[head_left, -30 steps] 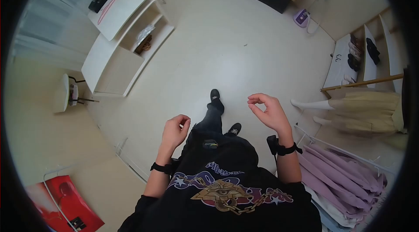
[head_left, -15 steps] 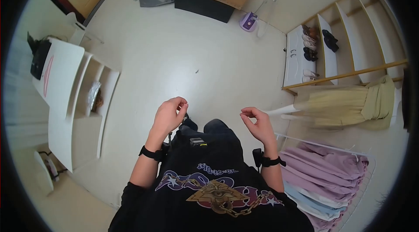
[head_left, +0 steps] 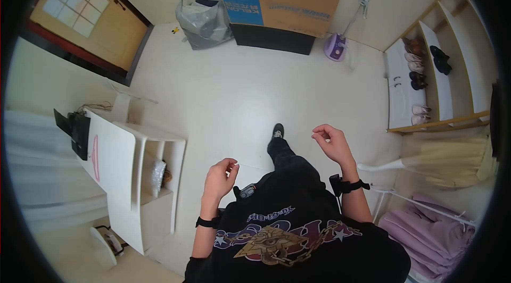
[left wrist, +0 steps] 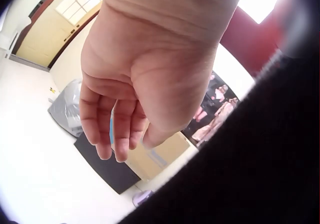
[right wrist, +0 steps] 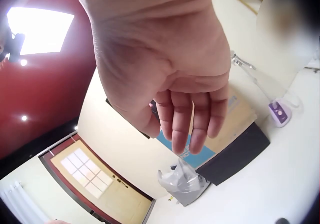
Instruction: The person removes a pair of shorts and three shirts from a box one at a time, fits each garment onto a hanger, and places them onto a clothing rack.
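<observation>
Both hands are held out in front of the body over the floor, with nothing in them. In the head view the left hand [head_left: 219, 179] is at the middle left, its fingers loosely bent. The left wrist view shows its palm [left wrist: 135, 78], the fingers hanging relaxed and a little apart. The right hand [head_left: 335, 144] is farther forward on the right, loosely bent too. Its palm [right wrist: 165, 58] shows bare in the right wrist view. Nearest to the right hand is the white leg [head_left: 380, 166] of a mannequin in a pale yellow skirt [head_left: 447, 163].
Ahead stand a large cardboard box [head_left: 298, 3] on a black base, a grey plastic bag [head_left: 205, 25] and a purple garment steamer [head_left: 335, 47]. A white desk [head_left: 120, 150] is on the left. To the right are a shoe shelf [head_left: 452, 86] and a rack of lilac clothes [head_left: 426, 230].
The person has stepped forward and the view has turned left: the door and the whole cardboard box have come into view, and the box looks closer. The hands stay relaxed and hold nothing.
</observation>
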Motion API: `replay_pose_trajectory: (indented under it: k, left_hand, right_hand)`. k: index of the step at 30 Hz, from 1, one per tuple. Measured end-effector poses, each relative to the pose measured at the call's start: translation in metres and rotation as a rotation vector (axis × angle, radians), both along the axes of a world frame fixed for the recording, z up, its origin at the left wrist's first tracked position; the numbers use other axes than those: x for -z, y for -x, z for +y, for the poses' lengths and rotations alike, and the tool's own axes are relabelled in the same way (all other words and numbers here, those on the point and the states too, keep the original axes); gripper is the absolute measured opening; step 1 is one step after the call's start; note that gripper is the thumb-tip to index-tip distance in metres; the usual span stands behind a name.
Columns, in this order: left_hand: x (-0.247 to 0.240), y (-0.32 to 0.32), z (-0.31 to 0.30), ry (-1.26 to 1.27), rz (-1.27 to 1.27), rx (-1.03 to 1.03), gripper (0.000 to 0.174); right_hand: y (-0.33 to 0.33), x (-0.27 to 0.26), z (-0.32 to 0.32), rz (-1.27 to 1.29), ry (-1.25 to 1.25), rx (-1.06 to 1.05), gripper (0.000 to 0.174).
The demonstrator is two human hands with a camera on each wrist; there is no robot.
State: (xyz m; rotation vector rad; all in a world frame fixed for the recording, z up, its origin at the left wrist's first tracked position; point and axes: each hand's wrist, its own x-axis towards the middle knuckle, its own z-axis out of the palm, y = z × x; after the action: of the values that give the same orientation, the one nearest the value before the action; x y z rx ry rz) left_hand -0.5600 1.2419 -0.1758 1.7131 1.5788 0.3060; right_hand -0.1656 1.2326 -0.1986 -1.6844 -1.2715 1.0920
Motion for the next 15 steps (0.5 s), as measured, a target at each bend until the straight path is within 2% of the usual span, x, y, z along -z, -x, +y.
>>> replay_pose_trajectory:
  k: [1,3,4,5,7,8,11,15]
  left_hand:
    - [-0.006,0.001,0.020,-0.015,0.003,-0.055,0.026]
    - [-0.016,0.005,0.058,-0.061,0.081,-0.079,0.025]
    - [-0.019,0.002,0.078,-0.030,0.056,-0.131,0.025]
    - [-0.022,0.000,0.100,0.012,0.025,-0.185,0.025]
    - [-0.017,-0.006,0.135,-0.027,0.005,-0.164,0.024]
    - [-0.019,-0.016,0.156,-0.030,0.050,-0.147,0.024]
    - [-0.019,-0.046,0.225,-0.009,0.033,-0.131,0.023]
    - [-0.002,-0.077,0.332,-0.016,0.001,-0.033,0.022]
  right_hand:
    - [0.000,0.004,0.035,0.030,-0.015,-0.008,0.021]
    - [0.010,-0.008,0.102,-0.126,-0.077,-0.096,0.021]
    - [0.013,-0.020,0.133,-0.046,-0.183,-0.134,0.021]
    - [0.019,-0.036,0.165,-0.032,-0.189,-0.125,0.021]
    - [0.019,-0.063,0.214,0.134,-0.154,-0.235,0.018]
    - [0.015,-0.071,0.235,0.104,-0.153,-0.273,0.018]
    - [-0.009,-0.063,0.286,0.026,-0.187,-0.321,0.019]
    - [-0.046,-0.033,0.330,0.012,-0.067,-0.171,0.020]
